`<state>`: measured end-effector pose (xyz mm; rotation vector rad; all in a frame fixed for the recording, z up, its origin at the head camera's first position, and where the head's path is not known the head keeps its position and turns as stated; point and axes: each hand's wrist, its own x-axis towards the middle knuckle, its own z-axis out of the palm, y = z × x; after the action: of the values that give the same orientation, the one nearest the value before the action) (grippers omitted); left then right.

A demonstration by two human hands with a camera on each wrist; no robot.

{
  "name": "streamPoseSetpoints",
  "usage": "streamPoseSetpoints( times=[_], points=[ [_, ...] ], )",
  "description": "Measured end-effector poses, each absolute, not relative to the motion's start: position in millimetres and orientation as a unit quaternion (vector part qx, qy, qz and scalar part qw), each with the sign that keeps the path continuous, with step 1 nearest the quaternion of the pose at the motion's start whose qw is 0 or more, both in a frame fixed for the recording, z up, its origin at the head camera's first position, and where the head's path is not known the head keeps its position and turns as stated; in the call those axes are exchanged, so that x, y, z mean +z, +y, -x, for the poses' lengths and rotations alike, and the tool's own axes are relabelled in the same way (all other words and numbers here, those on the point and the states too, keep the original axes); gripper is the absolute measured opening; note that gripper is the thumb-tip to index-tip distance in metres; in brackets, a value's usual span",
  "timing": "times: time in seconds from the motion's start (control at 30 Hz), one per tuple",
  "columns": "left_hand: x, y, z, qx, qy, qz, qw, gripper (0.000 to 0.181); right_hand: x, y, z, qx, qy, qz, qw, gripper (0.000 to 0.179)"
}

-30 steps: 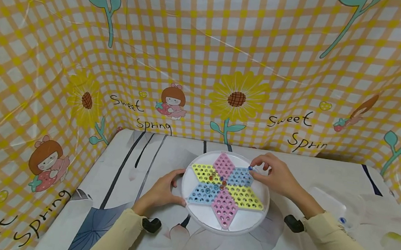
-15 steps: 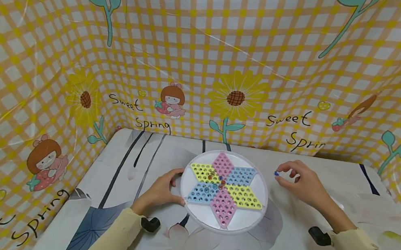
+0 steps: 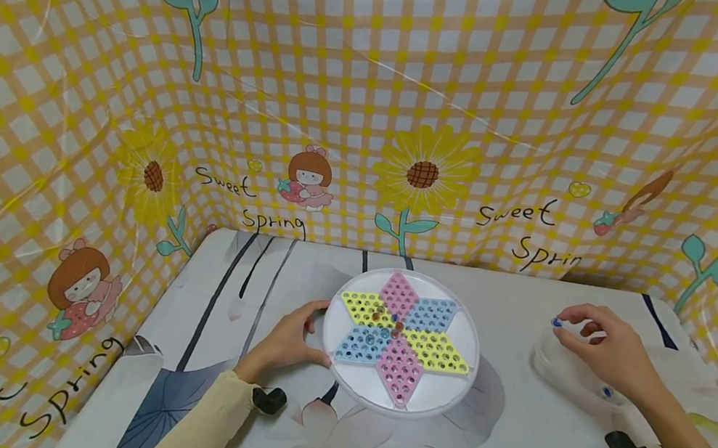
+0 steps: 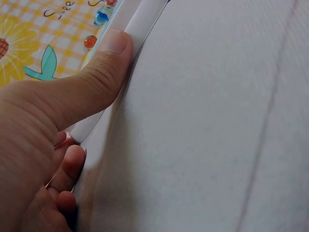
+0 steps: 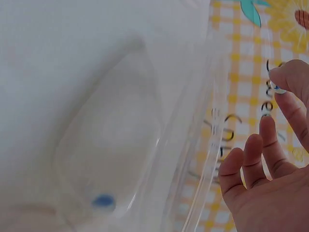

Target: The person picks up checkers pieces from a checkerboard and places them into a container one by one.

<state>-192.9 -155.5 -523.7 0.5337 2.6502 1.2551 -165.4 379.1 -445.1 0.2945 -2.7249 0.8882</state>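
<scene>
A round white Chinese checkers board (image 3: 433,392) with a pink, yellow and blue star lies on the table. Several marbles sit near its centre, among them an orange-red marble (image 4: 90,41) and a blue one. My left hand (image 3: 284,340) grips the board's left rim, thumb on the rim and fingers at its outer side. Off to the right, my right hand (image 3: 608,352) pinches a small blue marble (image 3: 557,322) between thumb and index finger. It hovers above a clear plastic container (image 5: 159,145), in which another blue marble (image 5: 103,200) shows.
The table (image 3: 494,442) wears a white cover printed with flowers. Yellow checked cloth (image 3: 371,108) with sunflowers rises behind and at the sides. A stretch of table lies between the board and the container.
My right hand has moved right from the board's upper right edge to above the clear container, still pinching the blue marble. The left hand keeps its place on the rim.
</scene>
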Motion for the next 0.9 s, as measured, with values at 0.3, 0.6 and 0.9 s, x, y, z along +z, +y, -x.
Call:
streamPoseSetpoints(
  times=[0.3, 0.6, 0.9],
  points=[
    [-523, -156, 193, 0.419, 0.887, -0.175, 0.082, 0.105, -451, 397, 159, 0.304, -0.941, -0.077, 0.131, 0.024],
    [-524, -155, 193, 0.418, 0.887, -0.180, 0.080, 0.105, -456, 399, 160, 0.298, -0.948, -0.053, 0.099, 0.026],
    [-525, -155, 193, 0.416, 0.888, -0.180, 0.080, 0.105, -460, 396, 169, 0.278, -0.958, -0.053, 0.033, 0.025]
  ],
)
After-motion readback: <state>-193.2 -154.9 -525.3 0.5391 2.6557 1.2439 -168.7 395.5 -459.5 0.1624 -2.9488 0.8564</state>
